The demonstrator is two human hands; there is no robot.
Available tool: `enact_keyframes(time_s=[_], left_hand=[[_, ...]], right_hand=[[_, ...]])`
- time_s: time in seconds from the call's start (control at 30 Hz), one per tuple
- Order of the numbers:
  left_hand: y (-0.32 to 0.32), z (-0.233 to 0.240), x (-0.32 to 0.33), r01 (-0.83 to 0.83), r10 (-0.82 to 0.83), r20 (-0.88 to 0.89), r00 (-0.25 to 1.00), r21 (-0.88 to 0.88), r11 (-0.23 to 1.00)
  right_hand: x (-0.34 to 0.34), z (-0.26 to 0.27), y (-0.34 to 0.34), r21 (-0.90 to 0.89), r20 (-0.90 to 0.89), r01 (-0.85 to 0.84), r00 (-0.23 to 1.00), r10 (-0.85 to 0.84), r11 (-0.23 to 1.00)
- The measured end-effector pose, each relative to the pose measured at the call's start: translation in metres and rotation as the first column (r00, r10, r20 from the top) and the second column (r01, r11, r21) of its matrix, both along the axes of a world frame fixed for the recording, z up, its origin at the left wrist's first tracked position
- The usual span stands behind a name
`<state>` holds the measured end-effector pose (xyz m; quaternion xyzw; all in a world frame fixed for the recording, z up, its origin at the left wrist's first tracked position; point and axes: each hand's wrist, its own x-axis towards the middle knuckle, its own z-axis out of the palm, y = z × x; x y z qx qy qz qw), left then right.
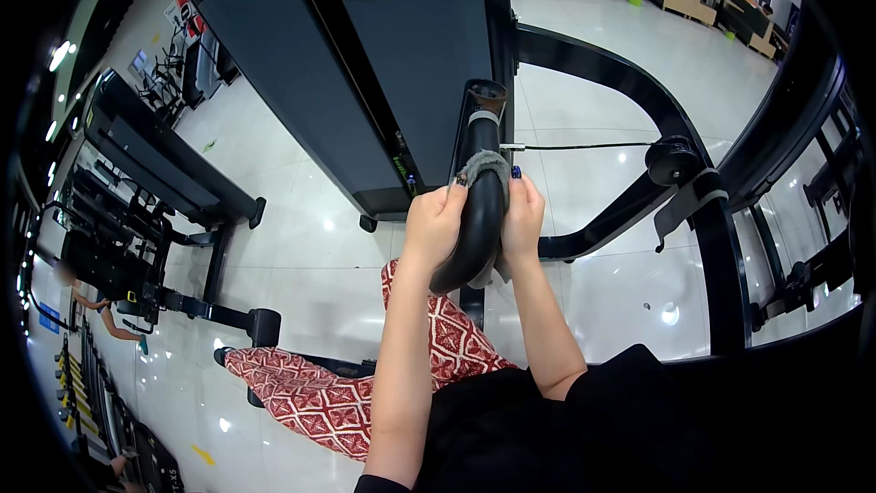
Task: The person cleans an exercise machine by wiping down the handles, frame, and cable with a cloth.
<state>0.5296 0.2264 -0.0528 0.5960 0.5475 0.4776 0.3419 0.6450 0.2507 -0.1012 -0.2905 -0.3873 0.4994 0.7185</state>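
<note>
A curved black padded handle [483, 216] of a weight machine rises in front of me. Over its upper side lies a fuzzy grey cloth [487, 161], whose lower end hangs beneath the handle. My left hand [434, 224] grips the cloth at the handle's left side, thumb on top. On the opposite side, my right hand [523, 220] pinches the cloth with its fingers curled. The cloth wraps around the handle between both hands; its underside is mostly hidden. Just beyond it, a metal collar [484, 116] and a worn, brownish tube end [487, 90] show.
The machine's tall dark weight housing [417, 48] stands directly ahead. To the right, a steel cable [588, 146] runs to a pulley [676, 161] on a curved black frame [616, 65]. A grey cloth strip [684, 209] hangs there. Another person [96, 298] is at the far left.
</note>
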Motion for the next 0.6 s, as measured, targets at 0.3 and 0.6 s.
enact_keyframes(time_s=[0.3,0.6], left_hand=[[-0.034,0.014,0.002,-0.029,0.156,-0.44,0.884,0.28,0.959],[-0.057,0.01,-0.001,0.0,0.154,-0.513,0.844,0.288,0.958]], right_hand=[[-0.006,-0.018,-0.006,0.064,-0.117,-0.006,0.993,0.013,0.998],[-0.013,-0.029,-0.013,0.024,-0.25,0.025,0.968,-0.018,0.999]])
